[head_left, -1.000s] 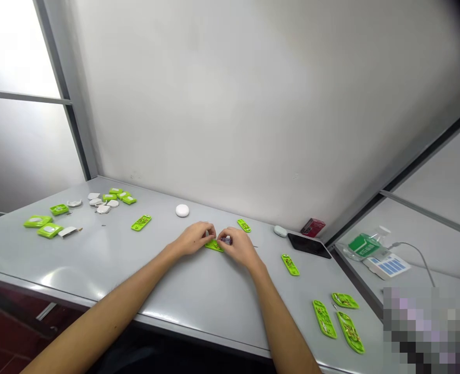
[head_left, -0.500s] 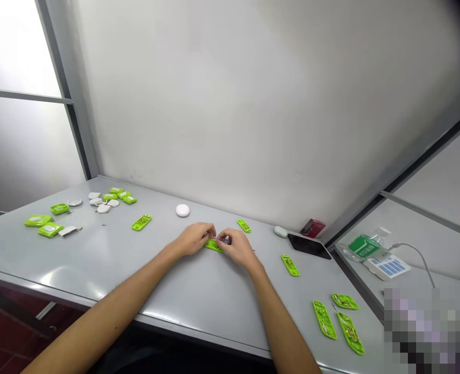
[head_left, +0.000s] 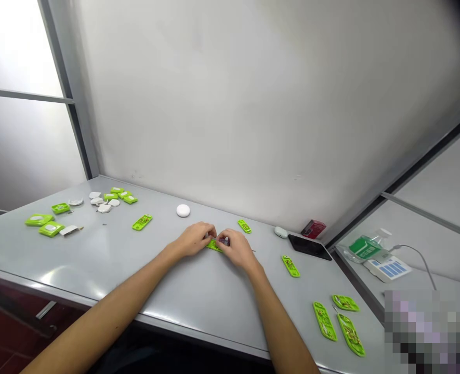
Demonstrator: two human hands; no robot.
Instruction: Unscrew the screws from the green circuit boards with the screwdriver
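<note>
Between my hands a bright green plastic shell [head_left: 214, 245] lies on the table with small parts in it. My left hand [head_left: 196, 239] is closed at its left and far edge, fingertips pressed together on it. My right hand [head_left: 234, 246] is closed in a pinch over its right end. A small dark purplish object [head_left: 225, 241] shows at those fingers; its kind is too small to make out. Just right of that hand a thin dark piece [head_left: 253, 251] pokes out. The fingertips partly cover the shell.
Similar green shells [head_left: 141, 222] lie about, several at the right [head_left: 350, 334]. Green and white casings [head_left: 50, 229] and white covers [head_left: 104, 208] are grouped at left. A white round case [head_left: 183, 210], a phone [head_left: 310, 246] and a red box [head_left: 313, 228] stand along the wall.
Both hands stay at the green shell with barely any movement. The purplish object shows a little more at my right fingers. The whole view has shifted very slightly.
</note>
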